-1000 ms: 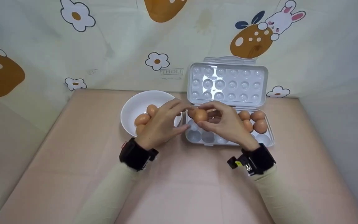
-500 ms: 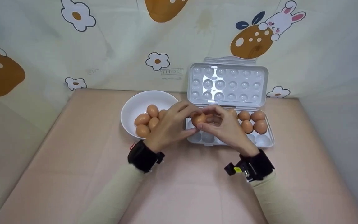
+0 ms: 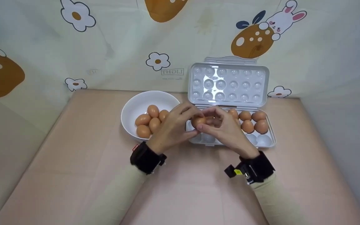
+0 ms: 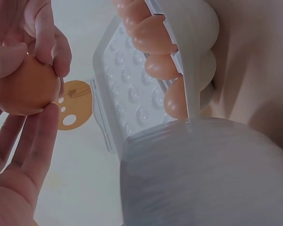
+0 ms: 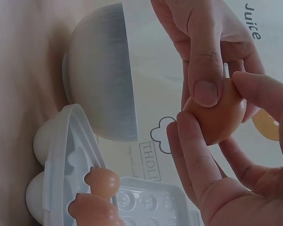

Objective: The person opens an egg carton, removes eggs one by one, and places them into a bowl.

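Egg (image 3: 198, 121) pinched between both hands' fingertips (over the tray (image 3: 269, 141)).

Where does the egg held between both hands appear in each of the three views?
Head: held egg at centre, over the left end of the egg box.
Left wrist: upper left, between fingertips.
Right wrist: right of centre, pinched.
Shared landmark: the white bowl.

Head view, centre: the hands hide most of the held egg (image 3: 198, 120) and the egg tray's (image 3: 269, 137) left cells; bowl (image 4: 203, 174) blurred in left-wrist view
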### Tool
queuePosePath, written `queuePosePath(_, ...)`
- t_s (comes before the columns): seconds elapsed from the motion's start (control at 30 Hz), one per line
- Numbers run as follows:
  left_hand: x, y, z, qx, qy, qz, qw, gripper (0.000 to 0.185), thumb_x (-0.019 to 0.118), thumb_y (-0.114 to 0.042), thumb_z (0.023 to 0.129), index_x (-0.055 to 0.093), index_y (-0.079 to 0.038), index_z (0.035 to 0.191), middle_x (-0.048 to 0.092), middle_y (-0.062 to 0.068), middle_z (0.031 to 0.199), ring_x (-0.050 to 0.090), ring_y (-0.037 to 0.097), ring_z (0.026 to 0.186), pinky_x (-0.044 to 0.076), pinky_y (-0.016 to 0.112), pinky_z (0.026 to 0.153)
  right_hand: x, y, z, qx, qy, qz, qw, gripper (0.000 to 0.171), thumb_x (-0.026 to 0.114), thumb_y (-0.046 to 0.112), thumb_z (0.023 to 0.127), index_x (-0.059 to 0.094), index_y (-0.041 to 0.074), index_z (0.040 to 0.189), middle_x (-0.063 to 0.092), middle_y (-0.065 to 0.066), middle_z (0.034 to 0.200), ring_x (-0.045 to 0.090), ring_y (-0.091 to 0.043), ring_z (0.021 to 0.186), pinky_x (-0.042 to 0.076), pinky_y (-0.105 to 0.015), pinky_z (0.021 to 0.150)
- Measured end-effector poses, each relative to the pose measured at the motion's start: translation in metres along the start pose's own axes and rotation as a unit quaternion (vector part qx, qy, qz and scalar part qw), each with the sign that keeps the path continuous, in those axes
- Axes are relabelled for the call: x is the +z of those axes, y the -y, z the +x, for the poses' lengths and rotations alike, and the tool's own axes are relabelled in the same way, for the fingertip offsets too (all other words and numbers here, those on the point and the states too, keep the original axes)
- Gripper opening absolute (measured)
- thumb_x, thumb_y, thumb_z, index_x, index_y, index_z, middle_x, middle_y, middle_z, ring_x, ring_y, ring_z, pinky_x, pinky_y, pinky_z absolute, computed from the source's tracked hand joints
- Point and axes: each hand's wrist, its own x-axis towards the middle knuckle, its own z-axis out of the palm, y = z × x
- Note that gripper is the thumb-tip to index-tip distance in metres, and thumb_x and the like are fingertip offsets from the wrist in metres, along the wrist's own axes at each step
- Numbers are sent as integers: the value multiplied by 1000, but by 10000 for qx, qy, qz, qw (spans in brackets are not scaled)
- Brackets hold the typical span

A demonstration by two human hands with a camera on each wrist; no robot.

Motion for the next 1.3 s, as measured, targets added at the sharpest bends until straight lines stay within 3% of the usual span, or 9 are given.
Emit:
queuePosePath(0.13, -3, 1, 0, 22, -28, 22, 10000, 42, 90, -12, 82, 70, -12, 119, 65, 4, 117, 62, 19, 105, 54, 29, 94, -2, 3, -2, -118, 62, 0, 9999, 51, 85, 25, 93, 62, 9, 136, 68, -7, 131, 71, -24, 117, 60, -33, 96)
queuePosePath(0.27, -11, 3, -1, -87, -26, 26, 10000, 41, 89, -14, 85, 69, -13, 121, 65, 2, 117, 61, 17, 106, 53, 27, 94, -6, 5, -3, -265, 54, 193, 9994, 50, 83, 15, 94, 60, 5, 137, 68, -11, 132, 71, -29, 118, 61, -36, 96)
queuePosePath(0.4, -25, 7, -1, -293, -51, -135, 9995, 41, 88, -12, 86, 70, -15, 122, 64, 0, 119, 61, 13, 110, 54, 23, 94, -11, 6, -4, -312, -24, 348, 9989, 52, 83, 10, 92, 58, 3, 138, 66, -14, 133, 69, -33, 120, 60, -37, 97)
queuePosePath(0.53, -41, 13, 1, -438, 30, -361, 9984, 41, 88, -8, 85, 70, -13, 122, 64, 1, 120, 62, 12, 111, 56, 23, 93, -16, 6, -5, -258, -95, 274, 9992, 55, 86, 15, 91, 59, 7, 137, 69, -11, 131, 70, -31, 122, 60, -35, 97)
queuePosePath(0.73, -69, 30, 6, -817, 495, -298, 9950, 40, 86, -3, 84, 70, -9, 120, 64, 3, 116, 67, 14, 104, 58, 27, 92, -23, 7, -7, -148, -211, -207, 9995, 56, 88, 26, 90, 60, 15, 137, 70, -4, 130, 71, -21, 120, 59, -31, 97)
queuePosePath(0.97, -93, 58, 12, -1335, 1200, 7, 9838, 40, 86, -4, 86, 69, -10, 121, 64, 3, 115, 63, 20, 107, 55, 36, 95, -26, 5, -7, -369, -209, -380, 9984, 56, 85, 18, 92, 58, 9, 140, 63, -8, 138, 67, -31, 124, 56, -28, 102)
queuePosePath(1.3, -107, 90, 14, -1881, 1917, 398, 9624, 37, 88, -8, 84, 67, -9, 115, 63, 7, 111, 59, 25, 104, 53, 38, 89, -27, 4, -6, -408, -111, -530, 9977, 56, 86, 17, 92, 59, 10, 140, 60, -11, 142, 66, -32, 126, 55, -27, 103)
